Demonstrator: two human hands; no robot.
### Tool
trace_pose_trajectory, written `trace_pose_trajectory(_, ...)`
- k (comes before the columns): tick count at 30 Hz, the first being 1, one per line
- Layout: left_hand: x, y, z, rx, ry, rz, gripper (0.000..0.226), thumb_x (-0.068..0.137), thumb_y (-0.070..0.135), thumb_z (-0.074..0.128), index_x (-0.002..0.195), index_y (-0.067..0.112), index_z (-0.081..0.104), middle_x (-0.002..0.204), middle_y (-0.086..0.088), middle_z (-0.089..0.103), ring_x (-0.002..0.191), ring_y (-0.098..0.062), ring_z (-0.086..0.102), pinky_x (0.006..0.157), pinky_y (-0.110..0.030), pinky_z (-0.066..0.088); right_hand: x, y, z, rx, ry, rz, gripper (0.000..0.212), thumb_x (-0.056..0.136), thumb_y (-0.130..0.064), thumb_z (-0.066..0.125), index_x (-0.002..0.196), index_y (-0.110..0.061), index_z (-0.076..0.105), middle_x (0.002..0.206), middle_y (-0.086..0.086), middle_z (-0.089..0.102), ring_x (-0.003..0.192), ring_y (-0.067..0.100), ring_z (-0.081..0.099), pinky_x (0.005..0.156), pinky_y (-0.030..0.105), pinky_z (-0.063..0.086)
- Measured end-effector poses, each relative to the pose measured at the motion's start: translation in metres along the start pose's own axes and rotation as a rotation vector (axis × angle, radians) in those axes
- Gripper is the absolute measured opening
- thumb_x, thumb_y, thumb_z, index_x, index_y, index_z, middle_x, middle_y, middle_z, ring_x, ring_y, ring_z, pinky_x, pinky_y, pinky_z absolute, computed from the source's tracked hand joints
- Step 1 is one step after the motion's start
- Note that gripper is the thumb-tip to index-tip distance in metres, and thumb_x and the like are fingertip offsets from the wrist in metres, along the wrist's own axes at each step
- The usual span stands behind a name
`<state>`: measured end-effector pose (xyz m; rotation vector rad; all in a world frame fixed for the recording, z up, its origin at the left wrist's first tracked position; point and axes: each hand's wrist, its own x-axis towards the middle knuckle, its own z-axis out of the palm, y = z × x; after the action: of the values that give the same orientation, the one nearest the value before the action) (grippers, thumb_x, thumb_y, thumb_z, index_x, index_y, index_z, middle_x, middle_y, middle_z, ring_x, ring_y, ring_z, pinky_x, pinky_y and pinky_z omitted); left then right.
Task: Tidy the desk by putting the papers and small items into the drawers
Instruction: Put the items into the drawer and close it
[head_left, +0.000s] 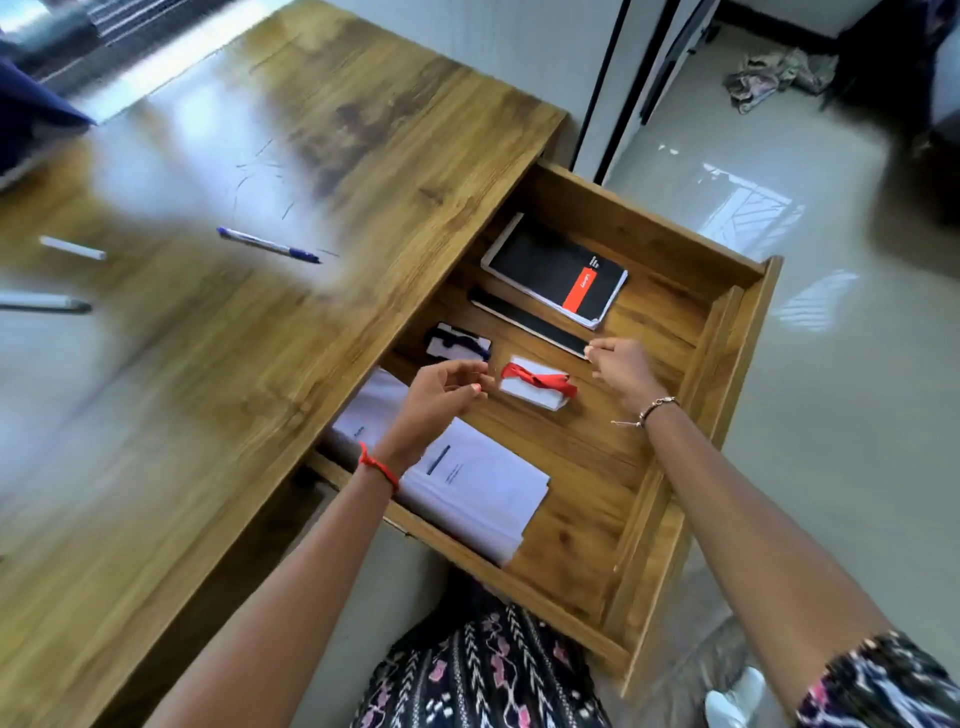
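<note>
The wooden drawer (597, 499) stands pulled out to the right of the desk (260, 364). Inside lie a stack of white papers (478, 488), a white card bundle tied with a red band (537, 385), a second bundle with a dark band (458, 342), a black notebook with a red stripe (558, 270) and a long black case (530, 325). My left hand (441, 400) hovers just left of the red-banded bundle, fingers apart, holding nothing. My right hand (621, 366) hovers just right of it, fingers loosely curled, empty. On the desk lie a blue pen (267, 245), a white marker (72, 248) and a grey pen (44, 303).
A dark blue object (31, 114) sits at the desk's far left corner. Tiled floor (831, 364) lies right of the drawer, with a crumpled cloth (774, 78) farther back. The view is motion-blurred on the left.
</note>
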<state>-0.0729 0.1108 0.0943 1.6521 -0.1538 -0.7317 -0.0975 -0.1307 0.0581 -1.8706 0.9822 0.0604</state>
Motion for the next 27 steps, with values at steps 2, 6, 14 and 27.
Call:
trace_pose_trajectory(2,-0.028,-0.008,0.003,0.013,0.007,-0.026,0.023,0.091,0.0,0.05,0.109,0.011,0.059,0.097,-0.002,0.067,0.089,-0.015,0.063,0.077,-0.026,0.049,-0.025,0.008,-0.003,-0.051,-0.016,-0.039,0.024,0.089,-0.007,0.053,0.099,0.012,0.064,0.085,0.011,0.06,0.079,0.018,0.047,0.081,0.037,0.048)
trace_pose_trajectory(6,-0.072,-0.018,0.013,0.039,0.011,-0.045,0.023,0.091,0.003,0.051,0.111,0.012,0.058,0.098,-0.001,0.067,0.09,-0.014,0.064,0.08,-0.029,0.051,-0.066,0.025,-0.016,-0.117,0.007,-0.103,0.019,0.088,-0.008,0.055,0.099,-0.002,0.069,0.088,0.005,0.063,0.075,0.012,0.056,0.076,0.031,0.051)
trace_pose_trajectory(14,-0.127,-0.043,0.049,0.066,-0.009,-0.075,0.026,0.088,-0.002,0.052,0.108,0.013,0.06,0.096,-0.002,0.07,0.086,-0.014,0.065,0.074,-0.024,0.05,-0.14,0.079,-0.052,-0.198,0.233,-0.322,0.02,0.086,0.001,0.056,0.102,0.0,0.068,0.105,0.014,0.069,0.092,0.016,0.062,0.065,0.0,0.039)
trace_pose_trajectory(27,-0.132,-0.059,0.166,0.462,-0.036,0.006,0.047,0.075,0.032,0.074,0.114,0.009,0.061,0.114,-0.005,0.065,0.099,-0.013,0.059,0.085,-0.02,0.046,-0.116,0.159,-0.091,-0.535,-0.438,-0.75,0.032,0.077,0.001,0.044,0.097,0.001,0.069,0.114,0.018,0.064,0.128,0.023,0.044,0.105,0.036,0.042)
